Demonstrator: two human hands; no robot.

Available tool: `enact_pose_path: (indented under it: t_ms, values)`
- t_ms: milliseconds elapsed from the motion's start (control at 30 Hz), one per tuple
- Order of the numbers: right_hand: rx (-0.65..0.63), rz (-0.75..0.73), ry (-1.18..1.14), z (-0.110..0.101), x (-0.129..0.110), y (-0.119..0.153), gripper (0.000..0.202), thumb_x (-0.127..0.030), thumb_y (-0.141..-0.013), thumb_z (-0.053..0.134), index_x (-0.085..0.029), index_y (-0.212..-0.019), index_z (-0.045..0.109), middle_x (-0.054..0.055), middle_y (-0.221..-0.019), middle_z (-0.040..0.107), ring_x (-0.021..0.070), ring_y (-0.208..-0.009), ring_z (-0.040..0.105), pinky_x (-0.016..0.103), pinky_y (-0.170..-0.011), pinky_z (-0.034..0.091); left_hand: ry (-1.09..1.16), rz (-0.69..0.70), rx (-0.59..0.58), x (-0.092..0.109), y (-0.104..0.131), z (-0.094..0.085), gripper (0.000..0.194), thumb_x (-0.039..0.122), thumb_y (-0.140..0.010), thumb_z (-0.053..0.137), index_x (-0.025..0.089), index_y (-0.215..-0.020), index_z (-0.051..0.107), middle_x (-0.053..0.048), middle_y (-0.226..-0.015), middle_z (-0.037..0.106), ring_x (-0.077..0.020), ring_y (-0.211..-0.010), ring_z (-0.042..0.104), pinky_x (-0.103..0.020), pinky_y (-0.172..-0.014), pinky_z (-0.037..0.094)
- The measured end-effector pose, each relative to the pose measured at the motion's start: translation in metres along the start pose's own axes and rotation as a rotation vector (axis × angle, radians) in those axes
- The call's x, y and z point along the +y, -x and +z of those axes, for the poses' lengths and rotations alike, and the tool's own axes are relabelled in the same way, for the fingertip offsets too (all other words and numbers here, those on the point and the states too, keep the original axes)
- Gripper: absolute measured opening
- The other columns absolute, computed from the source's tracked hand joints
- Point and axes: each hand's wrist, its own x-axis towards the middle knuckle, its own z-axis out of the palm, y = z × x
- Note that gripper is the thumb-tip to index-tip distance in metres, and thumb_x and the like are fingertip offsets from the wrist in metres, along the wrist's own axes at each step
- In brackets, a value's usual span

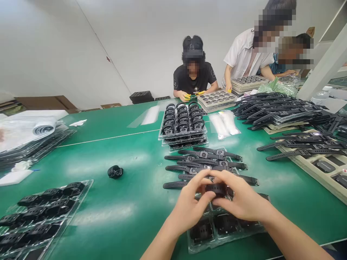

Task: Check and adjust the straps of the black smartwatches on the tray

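My left hand (191, 202) and my right hand (240, 196) meet over a clear plastic tray (193, 247). Between their curled fingers they grip a black watch (217, 189) whose strap is bent into a loop. Black watches in looped straps lie in the tray's compartments beneath. Just beyond my hands, several watches with straps stretched flat (203, 154) lie in rows on another clear tray. A single looped watch (115, 172) rests on the green table to the left.
A filled watch tray (46, 213) occupies the lower left. Stacked watch trays (183, 124) stand ahead, near plastic sleeves (223, 124). Watch piles (279, 108) and a beige tray (311, 166) are at right. Three people (193, 76) work across the table (103, 144).
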Motion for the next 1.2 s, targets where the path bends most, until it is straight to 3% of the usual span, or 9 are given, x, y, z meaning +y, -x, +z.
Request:
enact_pose_path:
  t_ms: [167,300,567,767,867,967,1033,1100,1200]
  values:
    - [-0.032,0.039,-0.275,-0.005,-0.005,0.003,0.084,-0.008,-0.080,0.069,-0.036,-0.154,0.039,0.004,-0.123,0.070,0.0200,-0.098,0.067,0.030,-0.077,0.053,0.363,-0.195,0.027,0.001,-0.007,-0.010,0.038,0.050,-0.095,0.064,0.019,-0.116,0.069,-0.007,-0.099,0.072,-0.0159,-0.071,0.067,-0.028,-0.064,0.058]
    - [0.009,0.006,-0.335,-0.006,-0.003,0.002,0.081,-0.011,-0.078,0.075,-0.034,-0.150,0.045,0.001,-0.106,0.072,0.0178,-0.090,0.064,0.031,-0.081,0.051,0.498,-0.234,0.005,-0.003,-0.010,-0.008,0.038,0.052,-0.094,0.065,0.019,-0.113,0.070,-0.004,-0.088,0.071,-0.0156,-0.066,0.067,-0.028,-0.062,0.058]
    - [0.028,0.023,-0.354,-0.005,-0.002,-0.002,0.079,-0.008,-0.076,0.078,-0.041,-0.144,0.052,-0.005,-0.093,0.065,0.0144,-0.081,0.056,0.027,-0.075,0.048,0.537,-0.289,-0.055,-0.007,-0.009,-0.006,0.036,0.050,-0.095,0.064,0.024,-0.118,0.073,-0.006,-0.097,0.073,-0.0183,-0.074,0.069,-0.031,-0.067,0.060]
    - [0.041,-0.007,-0.309,-0.003,-0.001,-0.001,0.074,-0.014,-0.076,0.081,-0.037,-0.142,0.056,-0.004,-0.092,0.062,0.0141,-0.078,0.055,0.026,-0.072,0.050,0.466,-0.285,-0.062,-0.005,-0.009,-0.003,0.040,0.053,-0.095,0.063,0.026,-0.122,0.072,-0.006,-0.105,0.073,-0.0167,-0.072,0.068,-0.031,-0.067,0.061]
    - [0.068,-0.012,-0.242,-0.010,0.003,-0.003,0.068,-0.026,-0.079,0.082,-0.032,-0.142,0.056,-0.001,-0.094,0.067,0.0160,-0.079,0.059,0.028,-0.075,0.052,0.360,-0.254,-0.011,-0.002,-0.008,-0.007,0.039,0.053,-0.094,0.063,0.023,-0.116,0.072,-0.006,-0.098,0.072,-0.0181,-0.075,0.067,-0.028,-0.063,0.060]
    - [0.314,0.047,-0.070,-0.022,0.014,-0.007,0.042,-0.033,-0.093,0.065,-0.026,-0.134,0.061,0.002,-0.092,0.071,0.0182,-0.080,0.063,0.031,-0.076,0.053,0.089,-0.157,0.054,0.002,-0.004,-0.014,0.032,0.047,-0.097,0.059,0.022,-0.115,0.070,-0.007,-0.102,0.072,-0.0204,-0.081,0.067,-0.029,-0.064,0.059]
    - [0.462,0.117,0.100,-0.031,0.023,-0.011,0.031,-0.033,-0.100,0.053,-0.023,-0.126,0.065,0.002,-0.084,0.071,0.0190,-0.077,0.065,0.032,-0.074,0.052,-0.158,-0.040,-0.005,0.002,-0.002,-0.012,0.027,0.038,-0.100,0.056,0.022,-0.117,0.068,-0.008,-0.106,0.074,-0.0219,-0.087,0.068,-0.033,-0.073,0.059]
    - [0.465,0.168,0.245,-0.039,0.030,-0.014,0.030,-0.035,-0.101,0.049,-0.020,-0.121,0.067,0.003,-0.082,0.071,0.0199,-0.075,0.066,0.032,-0.073,0.052,-0.393,0.090,-0.123,0.001,0.001,-0.004,0.024,0.031,-0.100,0.056,0.020,-0.117,0.067,-0.009,-0.105,0.075,-0.0237,-0.090,0.069,-0.036,-0.079,0.056]
    - [0.308,0.209,0.346,-0.049,0.034,-0.016,0.026,-0.035,-0.099,0.053,-0.021,-0.112,0.072,0.005,-0.092,0.076,0.0216,-0.082,0.068,0.033,-0.075,0.052,-0.661,0.203,-0.271,-0.001,0.002,0.010,0.019,0.027,-0.099,0.057,0.017,-0.111,0.067,-0.009,-0.094,0.076,-0.0260,-0.083,0.067,-0.039,-0.074,0.053]
